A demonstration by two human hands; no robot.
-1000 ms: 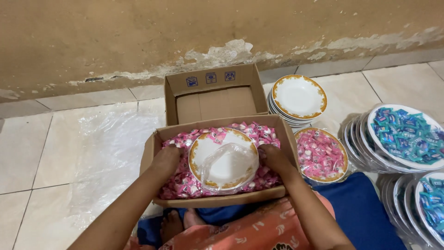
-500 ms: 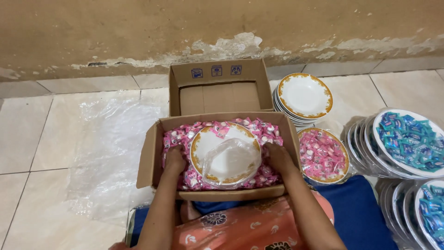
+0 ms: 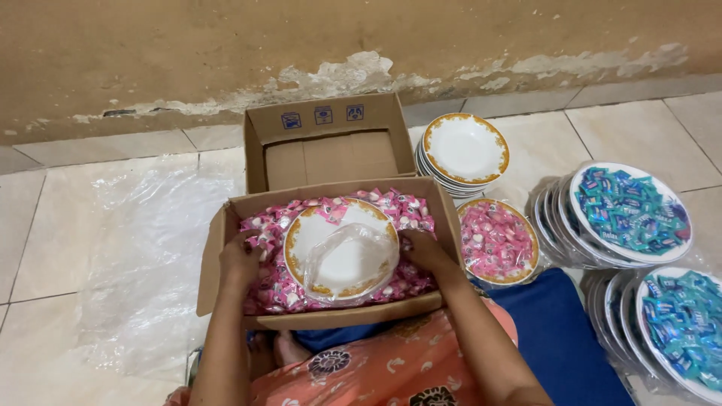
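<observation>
A cardboard box [image 3: 213, 256] on my lap is filled with pink wrapped candies [image 3: 265, 289]. A white plate with a gold rim [image 3: 340, 252] lies on the candies, with a clear plastic bag [image 3: 347, 254] on top of it. My left hand [image 3: 241, 261] rests on the candies at the plate's left side. My right hand [image 3: 423, 252] lies on the candies at the plate's right edge. Whether the fingers grip the plate is hidden.
An empty cardboard box [image 3: 329, 154] stands behind, by the wall. A stack of empty gold-rimmed plates [image 3: 465, 153] and a plate of pink candies [image 3: 496, 240] sit to the right. Stacked plates of blue candies [image 3: 628, 210] [image 3: 681, 331] stand far right. Clear plastic sheet [image 3: 143, 248] covers the tiles at left.
Both hands stay at the plate's sides in the box; my left hand has shifted slightly outward on the candies. The view has drifted right and down.
</observation>
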